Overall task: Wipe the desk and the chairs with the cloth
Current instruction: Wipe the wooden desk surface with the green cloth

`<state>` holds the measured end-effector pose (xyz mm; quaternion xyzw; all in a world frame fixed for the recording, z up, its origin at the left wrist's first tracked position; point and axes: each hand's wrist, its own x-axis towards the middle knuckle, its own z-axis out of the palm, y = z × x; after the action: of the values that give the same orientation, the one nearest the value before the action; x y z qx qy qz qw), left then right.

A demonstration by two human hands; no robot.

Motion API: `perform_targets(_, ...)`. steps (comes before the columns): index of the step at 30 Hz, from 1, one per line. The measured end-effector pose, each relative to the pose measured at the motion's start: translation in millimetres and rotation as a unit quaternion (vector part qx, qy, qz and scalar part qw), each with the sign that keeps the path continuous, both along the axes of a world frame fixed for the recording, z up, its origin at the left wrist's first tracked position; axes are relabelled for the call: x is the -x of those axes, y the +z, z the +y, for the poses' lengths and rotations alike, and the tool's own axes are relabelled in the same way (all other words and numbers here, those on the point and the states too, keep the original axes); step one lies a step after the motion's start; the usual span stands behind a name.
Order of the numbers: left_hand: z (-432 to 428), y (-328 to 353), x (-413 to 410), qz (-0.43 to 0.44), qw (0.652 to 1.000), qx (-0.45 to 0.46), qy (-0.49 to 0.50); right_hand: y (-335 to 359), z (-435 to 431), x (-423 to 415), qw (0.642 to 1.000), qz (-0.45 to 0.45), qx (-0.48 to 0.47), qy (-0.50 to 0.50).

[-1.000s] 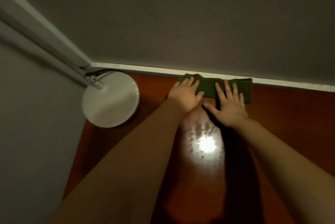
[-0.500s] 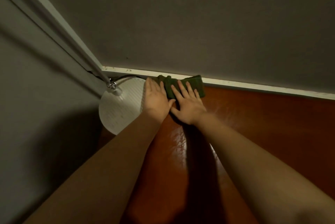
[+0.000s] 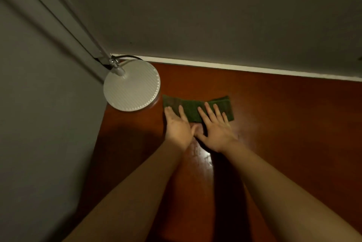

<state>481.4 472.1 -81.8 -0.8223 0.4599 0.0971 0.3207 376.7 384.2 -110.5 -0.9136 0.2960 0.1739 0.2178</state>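
A folded dark green cloth (image 3: 193, 107) lies flat on the glossy reddish-brown desk (image 3: 274, 124), a little in front of the back wall. My left hand (image 3: 177, 126) presses the cloth's left part with straight fingers. My right hand (image 3: 214, 127) lies flat on its right part, fingers spread. The two thumbs meet just below the cloth's near edge. No chair is in view.
A round white lamp base (image 3: 131, 85) with a chrome stem (image 3: 115, 65) stands in the desk's back left corner, close to the cloth's left end. Grey walls close the back and left, with a white strip (image 3: 254, 69) along the desk's rear edge.
Both hands first slid the cloth left along the back wall to the lamp base. They have now drawn it toward me, away from the wall.
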Motion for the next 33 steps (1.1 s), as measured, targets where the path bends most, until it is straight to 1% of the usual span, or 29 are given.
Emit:
perform_targets(5, 66.5, -5.9, 62.2, 0.054, 0.997, 0.012, 0.047, 0.6, 53.5, 68.6, 1.0, -0.003, -0.017, -0.006)
perform_targets(8, 96.4, -5.6, 90.9, 0.067, 0.996, 0.015, 0.059, 0.5, 83.6, 95.1, 1.0, 0.005, -0.023, -0.006)
perform_targets(12, 123.3, -4.3, 109.2, 0.069, 0.996, 0.014, 0.051, 4.8, 113.1, 114.1, 0.999, 0.02, -0.026, -0.014)
perform_targets(17, 131.0, -4.6, 105.8, 0.06, 0.998, -0.01, 0.013, 8.9, 127.2, 113.5, 0.999, 0.042, -0.01, -0.033)
perform_targets(20, 126.4, -3.8, 80.4, 0.07, 0.997, -0.014, 0.009, 12.5, 115.7, 88.2, 0.997, 0.074, -0.007, -0.024)
perform_targets(22, 126.3, -6.1, 46.2, 0.094, 0.995, 0.014, 0.029, 14.6, 109.6, 58.1, 0.996, 0.078, -0.017, -0.028)
perform_targets(25, 139.5, -13.0, -18.6, 0.115, 0.99, 0.066, 0.043, 11.7, 121.9, 2.0, 0.997, 0.052, -0.025, -0.042)
perform_targets(29, 163.8, -23.0, -97.4, 0.093, 0.99, 0.101, 0.034, 5.4, 155.2, -70.9, 0.999, 0.001, 0.001, -0.05)
perform_targets(31, 173.1, -26.7, -127.0, 0.104, 0.988, 0.113, 0.029, 5.6, 165.0, -107.9, 0.999, 0.003, -0.001, -0.037)
perform_targets(33, 179.5, -29.3, -152.2, 0.133, 0.98, 0.149, 0.007, 5.5, 170.2, -140.9, 1.0, 0.011, -0.005, -0.016)
